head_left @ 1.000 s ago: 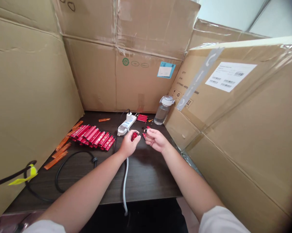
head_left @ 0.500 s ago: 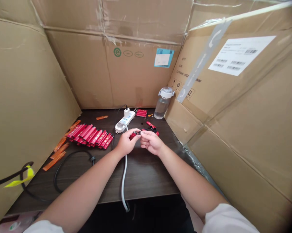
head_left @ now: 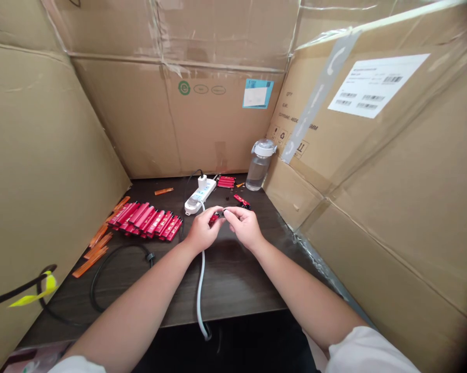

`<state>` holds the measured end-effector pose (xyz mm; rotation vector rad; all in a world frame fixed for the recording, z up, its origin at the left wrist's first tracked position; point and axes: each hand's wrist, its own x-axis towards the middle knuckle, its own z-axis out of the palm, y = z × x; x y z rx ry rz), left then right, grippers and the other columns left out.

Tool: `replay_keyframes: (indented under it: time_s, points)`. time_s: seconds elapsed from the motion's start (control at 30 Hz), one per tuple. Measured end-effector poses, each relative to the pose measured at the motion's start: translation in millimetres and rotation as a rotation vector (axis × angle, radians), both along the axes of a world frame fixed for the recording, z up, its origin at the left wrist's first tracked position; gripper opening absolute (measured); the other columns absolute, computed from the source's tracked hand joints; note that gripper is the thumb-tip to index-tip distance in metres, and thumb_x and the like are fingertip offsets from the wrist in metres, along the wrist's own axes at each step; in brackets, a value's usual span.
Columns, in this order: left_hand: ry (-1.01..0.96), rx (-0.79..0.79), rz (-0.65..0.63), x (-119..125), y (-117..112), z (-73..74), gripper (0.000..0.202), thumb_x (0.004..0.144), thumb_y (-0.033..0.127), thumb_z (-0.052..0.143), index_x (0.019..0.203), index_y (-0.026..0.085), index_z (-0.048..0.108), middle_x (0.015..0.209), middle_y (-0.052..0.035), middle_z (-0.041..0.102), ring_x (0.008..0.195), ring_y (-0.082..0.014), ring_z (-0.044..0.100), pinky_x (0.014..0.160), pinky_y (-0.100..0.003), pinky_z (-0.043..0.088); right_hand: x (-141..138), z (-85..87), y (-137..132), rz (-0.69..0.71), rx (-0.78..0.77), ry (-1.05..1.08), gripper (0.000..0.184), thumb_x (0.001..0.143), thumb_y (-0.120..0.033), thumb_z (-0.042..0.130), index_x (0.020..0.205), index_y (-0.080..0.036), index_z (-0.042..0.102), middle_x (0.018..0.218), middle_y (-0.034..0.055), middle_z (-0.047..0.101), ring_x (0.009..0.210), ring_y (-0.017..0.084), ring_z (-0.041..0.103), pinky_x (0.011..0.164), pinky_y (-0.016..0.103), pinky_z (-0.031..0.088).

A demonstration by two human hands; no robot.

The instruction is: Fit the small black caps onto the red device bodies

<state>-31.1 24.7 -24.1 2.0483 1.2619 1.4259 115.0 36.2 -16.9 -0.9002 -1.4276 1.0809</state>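
Note:
Above the middle of the dark table, my left hand [head_left: 202,231] is closed around a red lighter [head_left: 214,218], a flat red piece with a dark end, mostly covered by the fingers. My right hand [head_left: 245,228] meets it from the right, thumb and forefinger pinched on a small black part [head_left: 225,210] at the lighter's end. Whether that part is joined to the lighter I cannot tell. Just beyond my right hand lie another red piece [head_left: 241,200] and small black bits. To the left is a stacked pile of red lighters [head_left: 143,220].
A white power strip [head_left: 200,197] with a plugged-in charger stands behind my hands, its white cable [head_left: 200,290] running to the front edge. Orange strips [head_left: 90,261] and a black cable [head_left: 93,280] lie left. A water bottle [head_left: 258,166] stands back right. Cardboard walls [head_left: 140,119] enclose the table.
The right hand has turned, its thumb now lying across the top and its fingers tucked behind. The left hand keeps its hold on the lighter. The view has shifted slightly.

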Motion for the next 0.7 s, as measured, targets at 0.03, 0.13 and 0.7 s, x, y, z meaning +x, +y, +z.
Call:
replay_keyframes:
  time_s: [0.03,0.13,0.7]
  points:
    - [-0.006,-0.005,0.005,0.2,0.0,0.5,0.024,0.080,0.022,0.058,0.104,0.017,0.061,0.099,-0.0072,0.069,0.084,-0.0165,0.064,0.077,-0.030,0.051,-0.8,-0.7,-0.7,0.009,0.018,0.000,0.031,0.076,-0.042,0.064,0.090,-0.016,0.072,0.063,0.0029,0.063,0.051,0.011,0.052,0.046,0.023,0.041]
    - [-0.019,-0.016,-0.015,0.9,-0.5,2.5,0.023,0.081,0.022,0.056,0.103,0.017,0.062,0.102,-0.0082,0.069,0.089,-0.0178,0.064,0.080,-0.032,0.051,-3.0,-2.9,-2.3,0.046,0.055,-0.013,0.034,0.077,-0.043,0.063,0.096,-0.017,0.072,0.067,0.0039,0.065,0.054,0.012,0.054,0.048,0.025,0.043]
    - [-0.084,-0.103,-0.065,4.4,-3.6,4.6,0.026,0.081,0.023,0.056,0.105,0.016,0.064,0.100,-0.0086,0.069,0.086,-0.0180,0.063,0.078,-0.032,0.051,-4.8,-1.8,-5.4,0.072,-0.089,0.055,0.035,0.072,-0.045,0.067,0.096,-0.020,0.072,0.069,0.0034,0.064,0.050,0.011,0.047,0.043,0.023,0.037]
